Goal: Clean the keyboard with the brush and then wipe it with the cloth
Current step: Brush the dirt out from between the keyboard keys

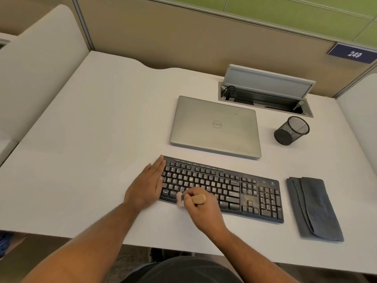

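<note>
We see the black keyboard (pixel 222 188) lying on the white bench (pixel 91 150). The left hand (pixel 145 184) rests flat, fingers straight, on the keyboard's left end. The right hand (pixel 201 209) grips the brush (pixel 188 198) at the keyboard's front edge. The folded cloth (pixel 314 209) lies just right of the keyboard.

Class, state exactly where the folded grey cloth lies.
In the head view, the cloth lies folded on the desk, right of the keyboard, nearer than the mesh pen cup.
</note>
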